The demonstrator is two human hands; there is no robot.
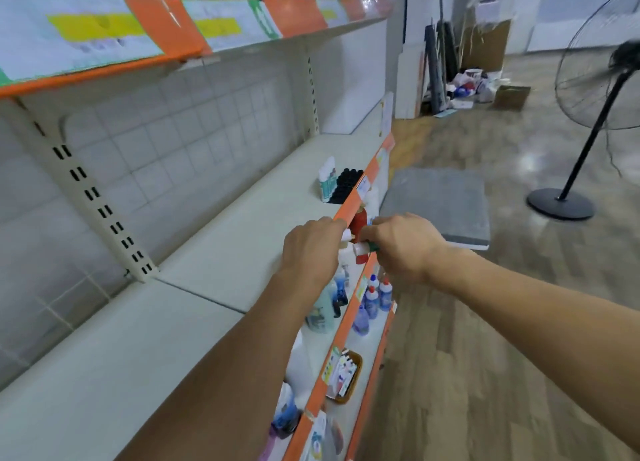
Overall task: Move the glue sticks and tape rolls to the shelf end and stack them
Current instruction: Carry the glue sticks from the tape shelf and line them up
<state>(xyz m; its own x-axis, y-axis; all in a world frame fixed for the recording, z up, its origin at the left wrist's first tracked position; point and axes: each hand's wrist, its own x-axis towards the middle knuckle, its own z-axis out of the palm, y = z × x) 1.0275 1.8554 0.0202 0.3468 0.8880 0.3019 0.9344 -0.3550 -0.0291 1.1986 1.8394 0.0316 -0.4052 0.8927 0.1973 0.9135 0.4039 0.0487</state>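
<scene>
The long pale shelf [214,252] runs away to the right, its front edge trimmed in orange. Far along it, near the front edge, a cluster of white-capped glue sticks [327,180] stands upright, touching a block of black-capped sticks [346,185] just to its right. On the lower shelf [367,353], a brown basket [349,377] holds small cards or packets, too blurred to read, and small bottles with white caps [375,296] stand further along.

The left hand [313,249] hovers at the shelf's front edge, fingers curled down over something white; whether it grips it I cannot tell. The right hand [401,244] is closed around a glue stick [363,248] with a white cap and green body, held sideways between the two hands, just off the shelf edge. A red bottle [358,220] shows behind them.
</scene>
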